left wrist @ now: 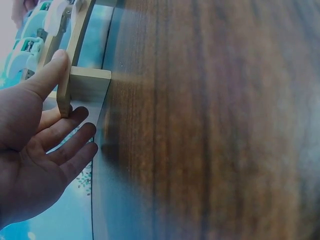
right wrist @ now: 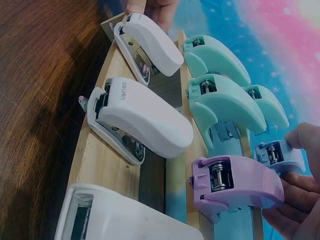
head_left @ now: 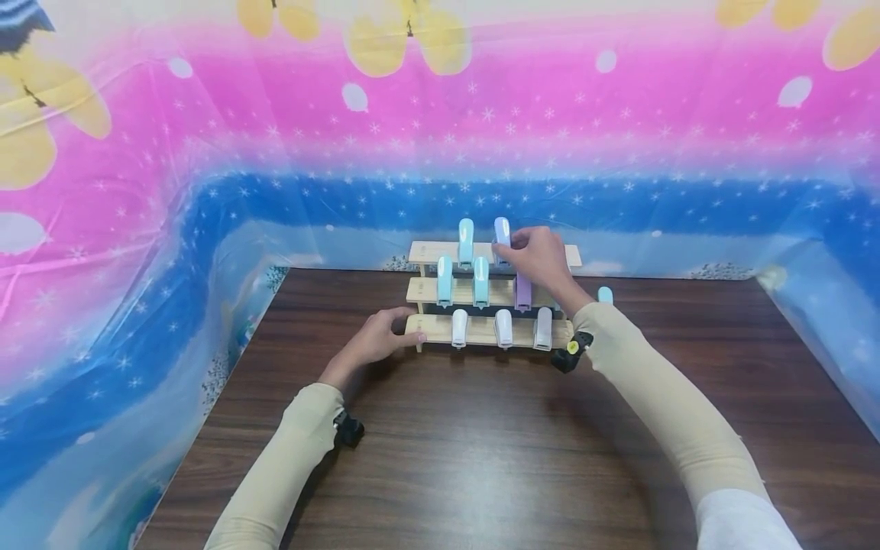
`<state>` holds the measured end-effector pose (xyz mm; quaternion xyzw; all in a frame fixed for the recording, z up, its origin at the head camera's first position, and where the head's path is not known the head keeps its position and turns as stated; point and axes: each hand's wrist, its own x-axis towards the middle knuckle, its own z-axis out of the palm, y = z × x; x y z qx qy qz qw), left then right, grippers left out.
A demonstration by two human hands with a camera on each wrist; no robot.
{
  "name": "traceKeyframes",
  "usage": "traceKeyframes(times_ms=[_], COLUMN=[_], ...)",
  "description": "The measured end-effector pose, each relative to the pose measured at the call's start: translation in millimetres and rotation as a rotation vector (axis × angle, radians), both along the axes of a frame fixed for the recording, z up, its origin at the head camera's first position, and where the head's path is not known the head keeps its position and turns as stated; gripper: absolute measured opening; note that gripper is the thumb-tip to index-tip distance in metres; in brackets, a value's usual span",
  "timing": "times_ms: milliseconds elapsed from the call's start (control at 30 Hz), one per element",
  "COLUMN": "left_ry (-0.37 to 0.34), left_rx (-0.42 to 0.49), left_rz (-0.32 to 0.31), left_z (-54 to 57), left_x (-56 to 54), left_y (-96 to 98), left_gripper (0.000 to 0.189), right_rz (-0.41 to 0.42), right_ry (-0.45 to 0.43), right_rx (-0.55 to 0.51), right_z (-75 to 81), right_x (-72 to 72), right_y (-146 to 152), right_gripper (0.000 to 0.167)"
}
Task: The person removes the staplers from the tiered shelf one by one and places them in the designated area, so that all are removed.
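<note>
A three-tier wooden rack [head_left: 481,330] carries several small staplers. My left hand [head_left: 374,336] grips the left end of its lowest shelf, thumb on top and index finger underneath, the other fingers extended in the left wrist view. On the top tier, my right hand [head_left: 543,256] pinches a pale lavender stapler [head_left: 502,229] between thumb and fingers. Left of it stands a mint stapler [head_left: 466,241]. The middle tier bears two more mint staplers [head_left: 444,281] and a purple stapler [head_left: 523,292], close to my right fingers [right wrist: 295,192]. White staplers [right wrist: 142,115] line the lowest tier.
A mint object [head_left: 605,295], mostly hidden by my right forearm, shows right of the rack. The rack stands near the back edge of the dark wooden table [head_left: 467,443]. A pink and blue patterned cloth [head_left: 440,137] hangs behind and along both sides.
</note>
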<state>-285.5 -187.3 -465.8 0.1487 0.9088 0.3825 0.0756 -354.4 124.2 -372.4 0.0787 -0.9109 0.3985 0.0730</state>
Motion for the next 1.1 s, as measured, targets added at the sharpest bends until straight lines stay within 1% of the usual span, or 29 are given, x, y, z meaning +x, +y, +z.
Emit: traceKeyframes(times_ms=[233,433,833,933,1100], left_ry=[0.003,0.003,-0.003,-0.006,-0.01], left_rx=[-0.005,0.003,0.003,0.001,0.003], left_rz=[0.004,0.001,-0.003,-0.001,0.002], left_z=[-0.2,0.0,-1.1,-1.3,1.0], left_x=[-0.7,-1.0,-0.5,-0.2,0.6], left_y=[-0.1,1.2,0.9,0.6,1.8], left_gripper=[0.061,0.06,0.062,0.062,0.063], right_rz=[-0.022,-0.035,-0.037,-0.04,-0.07], right_ry=[0.058,0.099,0.157,0.157,0.158], right_rx=[-0.036,-0.015,-0.033,-0.043,-0.031], right_z=[3.4,12.5,21.5,22.9,23.8], right_x=[0.3,4.2,8.7,9.9,12.2], right_y=[4,12,27,31,39], right_gripper=[0.053,0.056,0.05,0.049,0.047])
